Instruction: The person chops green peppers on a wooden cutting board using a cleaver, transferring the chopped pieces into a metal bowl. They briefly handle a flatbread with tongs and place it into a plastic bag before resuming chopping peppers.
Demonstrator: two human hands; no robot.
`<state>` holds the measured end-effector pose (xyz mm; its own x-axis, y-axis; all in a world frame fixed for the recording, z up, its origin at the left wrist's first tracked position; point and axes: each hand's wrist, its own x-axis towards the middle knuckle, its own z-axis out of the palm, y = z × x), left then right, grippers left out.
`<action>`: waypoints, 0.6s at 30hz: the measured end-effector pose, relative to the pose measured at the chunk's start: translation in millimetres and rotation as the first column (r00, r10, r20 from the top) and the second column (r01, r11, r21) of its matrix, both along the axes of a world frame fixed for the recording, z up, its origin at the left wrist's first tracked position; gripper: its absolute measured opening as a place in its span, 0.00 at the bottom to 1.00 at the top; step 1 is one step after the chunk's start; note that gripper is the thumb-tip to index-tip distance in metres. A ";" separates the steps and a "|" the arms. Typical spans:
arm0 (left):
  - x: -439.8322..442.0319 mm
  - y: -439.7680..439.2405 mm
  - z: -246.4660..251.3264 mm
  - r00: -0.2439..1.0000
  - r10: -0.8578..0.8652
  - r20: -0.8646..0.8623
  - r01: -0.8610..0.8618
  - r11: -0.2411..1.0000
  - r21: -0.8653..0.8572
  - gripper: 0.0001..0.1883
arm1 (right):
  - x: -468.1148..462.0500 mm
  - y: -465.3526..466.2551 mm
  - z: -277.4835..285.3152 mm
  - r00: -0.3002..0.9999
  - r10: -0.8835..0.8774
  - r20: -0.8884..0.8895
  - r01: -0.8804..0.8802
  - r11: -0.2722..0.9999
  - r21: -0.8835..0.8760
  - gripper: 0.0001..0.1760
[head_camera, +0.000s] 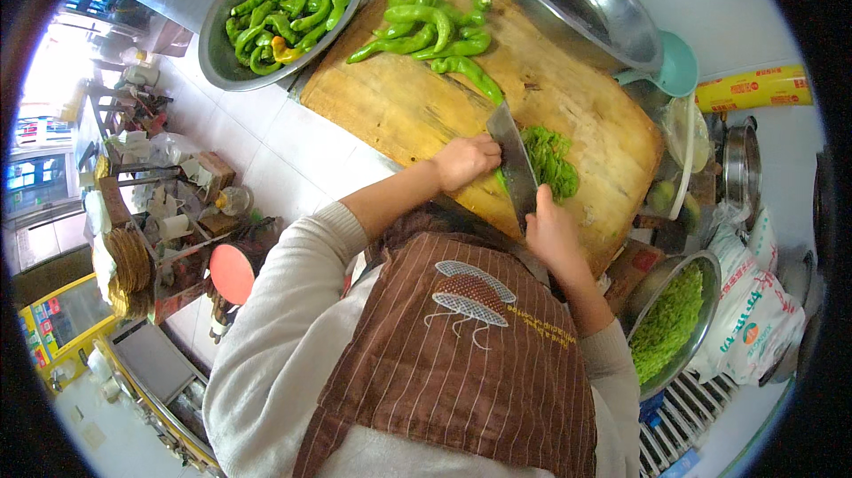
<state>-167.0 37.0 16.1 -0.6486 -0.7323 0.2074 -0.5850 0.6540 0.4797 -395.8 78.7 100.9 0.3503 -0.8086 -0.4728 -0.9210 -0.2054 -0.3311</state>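
My right hand (550,225) grips the handle of a cleaver (514,162), whose broad blade stands on the wooden cutting board (399,122). Just left of the blade, my left hand (467,162) has its fingers curled down at the board; bits of green show under the blade, and what the fingers press is hidden. Sliced green pepper (551,164) lies in a heap on the blade's right side. One long green pepper (469,75) reaches to the blade's far tip. Several whole green peppers (426,22) are piled on the board's far part.
A steel bowl of whole peppers (213,55) stands at the board's upper left. An empty-looking metal basin (639,55) and a teal ladle (679,65) are at the upper right. Lower right are a bowl of chopped greens (669,325) and a white plastic sack (752,305).
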 end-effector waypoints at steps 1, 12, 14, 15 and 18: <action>1.8 1.6 -0.9 1.000 0.002 -0.004 -0.002 1.000 0.007 0.09 | -4.6 1.9 -3.7 0.998 0.007 -0.059 -0.008 1.000 -0.003 0.27; -8.9 -0.6 -10.3 0.997 0.054 -0.052 -0.057 0.997 -0.048 0.11 | -33.6 0.1 -26.4 0.983 -0.112 0.144 0.131 0.983 -0.127 0.21; -9.4 -0.7 -12.4 0.997 0.066 -0.047 -0.068 0.997 -0.040 0.11 | -24.7 3.3 -11.6 0.996 -0.070 0.063 0.076 0.992 -0.097 0.20; -9.0 -0.5 -13.4 0.997 0.070 -0.042 -0.072 0.997 -0.037 0.11 | -19.2 4.8 -5.6 0.999 -0.033 0.040 0.038 0.991 -0.128 0.19; -7.6 -3.2 -16.8 0.998 0.042 -0.043 -0.043 0.999 -0.024 0.10 | 0.7 1.6 0.5 0.999 0.025 -0.023 -0.026 0.998 -0.058 0.19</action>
<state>-174.5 33.8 -0.7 -0.6071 -0.7535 0.2524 -0.5923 0.6408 0.4885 -395.0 80.3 101.3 0.3606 -0.8259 -0.4335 -0.9224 -0.2468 -0.2970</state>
